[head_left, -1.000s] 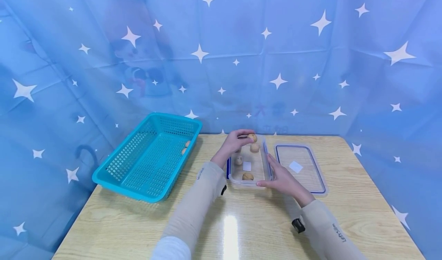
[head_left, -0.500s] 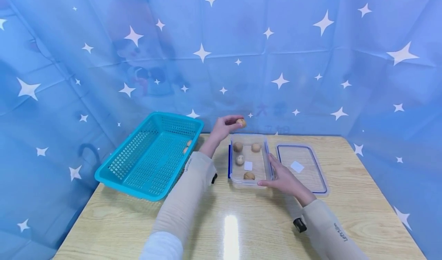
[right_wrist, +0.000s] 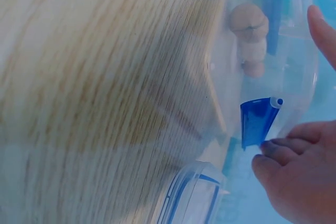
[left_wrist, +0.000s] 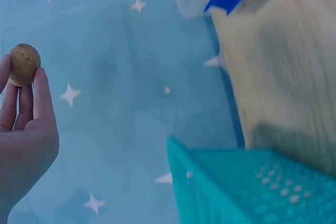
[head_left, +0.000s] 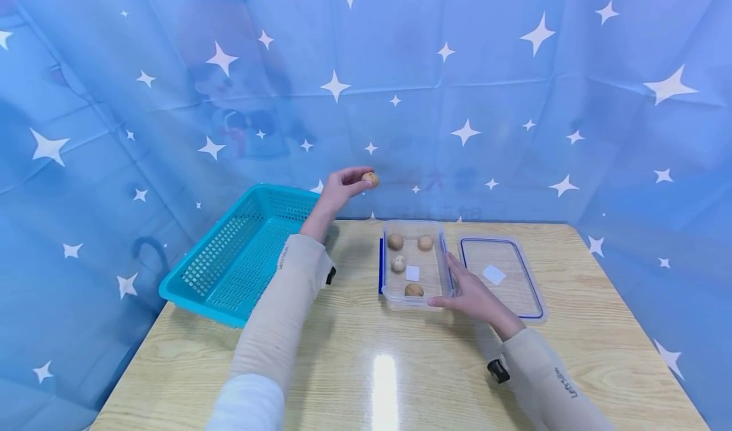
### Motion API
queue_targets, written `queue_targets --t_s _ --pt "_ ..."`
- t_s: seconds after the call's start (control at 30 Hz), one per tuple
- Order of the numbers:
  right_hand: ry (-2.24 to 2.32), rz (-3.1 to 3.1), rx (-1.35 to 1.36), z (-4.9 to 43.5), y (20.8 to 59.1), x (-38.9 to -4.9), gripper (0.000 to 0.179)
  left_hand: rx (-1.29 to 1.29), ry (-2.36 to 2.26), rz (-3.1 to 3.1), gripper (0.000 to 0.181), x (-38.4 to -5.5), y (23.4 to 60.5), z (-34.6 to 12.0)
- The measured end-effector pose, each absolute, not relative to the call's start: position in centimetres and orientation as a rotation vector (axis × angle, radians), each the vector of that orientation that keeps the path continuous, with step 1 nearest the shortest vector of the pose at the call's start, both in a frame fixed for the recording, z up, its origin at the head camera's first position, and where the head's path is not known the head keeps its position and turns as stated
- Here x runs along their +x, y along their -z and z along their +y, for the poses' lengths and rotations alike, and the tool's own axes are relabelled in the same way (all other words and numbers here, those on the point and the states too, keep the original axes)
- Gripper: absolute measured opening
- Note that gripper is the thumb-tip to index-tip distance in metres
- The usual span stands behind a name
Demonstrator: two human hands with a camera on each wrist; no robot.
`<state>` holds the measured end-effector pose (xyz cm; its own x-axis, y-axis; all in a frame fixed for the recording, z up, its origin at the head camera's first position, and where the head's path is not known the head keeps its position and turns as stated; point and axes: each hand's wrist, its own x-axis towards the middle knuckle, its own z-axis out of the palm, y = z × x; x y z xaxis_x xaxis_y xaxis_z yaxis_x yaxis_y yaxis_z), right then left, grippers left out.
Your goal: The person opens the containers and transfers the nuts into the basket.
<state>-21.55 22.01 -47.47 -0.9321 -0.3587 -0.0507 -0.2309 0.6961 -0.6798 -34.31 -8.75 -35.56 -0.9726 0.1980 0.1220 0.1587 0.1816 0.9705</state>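
Note:
My left hand [head_left: 340, 186] is raised beyond the table's back edge and holds a walnut [head_left: 370, 179] between fingertips and thumb. In the left wrist view the walnut [left_wrist: 24, 64] shows round, brown and grained. My right hand [head_left: 471, 294] grips the near right corner of a clear plastic food container [head_left: 430, 272], thumb at the front wall and fingers along the right side. Several walnuts lie inside: a brown one [head_left: 395, 241] and a lighter one [head_left: 425, 243] at the back, a pale patched one [head_left: 398, 264] at the left, and another [head_left: 414, 290] in front.
A turquoise perforated basket [head_left: 197, 285] stands at the left, partly behind my left arm. The container's lid [head_left: 528, 285], with a blue seal, lies flat to the right. A starry blue curtain [head_left: 503, 100] hangs behind the wooden table [head_left: 434, 367].
My left hand has lifted the walnut from over the container's far edge, up and to the left. The left arm now hides the walnuts seen earlier in the basket. My right hand stays in place.

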Motion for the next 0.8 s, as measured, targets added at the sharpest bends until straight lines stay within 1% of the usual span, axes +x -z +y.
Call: queue_targets --t_s 0.2,0.37,0.8 --pt "1.052 2.724 -0.471 22.0 47.5 -21.6 0.113 0.304 -1.98 2.43 0.041 -34.5 34.7 -11.7" --pt "1.049 2.73 -0.47 22.0 47.4 -21.5 0.113 0.242 -1.989 2.452 0.042 -34.3 34.7 -14.2" --pt "1.048 2.741 -0.491 21.9 47.5 -21.4 0.113 0.082 -2.0 2.492 0.045 -33.3 36.4 -20.5"
